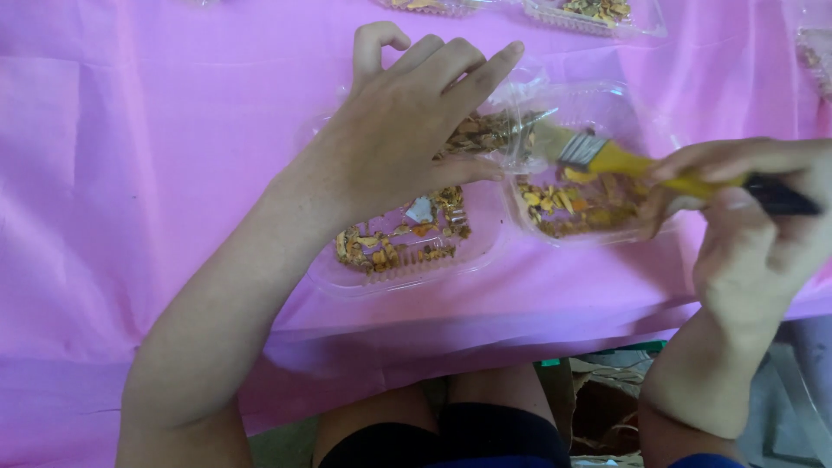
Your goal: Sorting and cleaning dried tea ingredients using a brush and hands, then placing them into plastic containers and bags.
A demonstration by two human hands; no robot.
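My left hand (400,130) lies flat, fingers spread, on a clear plastic clamshell container (407,260) that holds orange and brown dried bits. The container's other half (598,195) lies open to the right and holds more of the same bits. My right hand (750,221) grips a paintbrush (641,165) with a yellow and black handle and a metal ferrule. Its bristles point left, over the hinge between the two halves, close to my left fingertips.
A pink tablecloth (130,156) covers the table, whose near edge runs above my knees. More clear containers (598,13) with similar bits stand along the far edge, and another (815,56) at the right edge. Under the table lies brown clutter (607,399).
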